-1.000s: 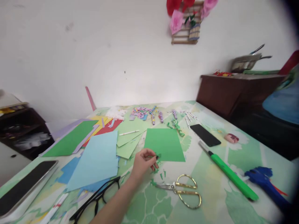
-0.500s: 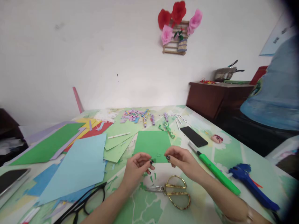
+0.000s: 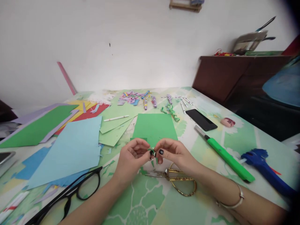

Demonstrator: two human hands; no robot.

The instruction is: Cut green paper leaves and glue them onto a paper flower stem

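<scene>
My left hand (image 3: 131, 157) and my right hand (image 3: 175, 153) meet at the near edge of a green paper sheet (image 3: 155, 126). Between their pinched fingertips is a small green paper piece (image 3: 152, 150), mostly hidden by the fingers. Both hands look closed on it. Just below lies a pair of gold-handled scissors (image 3: 184, 179), its blades pointing left and partly under my right hand's shadow side. Small green paper scraps (image 3: 152, 163) lie between the hands and the blades.
Left are a light blue sheet (image 3: 70, 147), black glasses (image 3: 82, 190) and stacked coloured paper. Right are a phone (image 3: 201, 119), a green utility knife (image 3: 229, 159) and a blue glue gun (image 3: 264, 170). Behind are paper scraps (image 3: 131, 97), small decorated rolls and a green paper figure (image 3: 172, 112).
My hands have come together, the right moving left until the fingertips meet at the small green paper piece. The view has tilted down, so the wall flowers have left it.
</scene>
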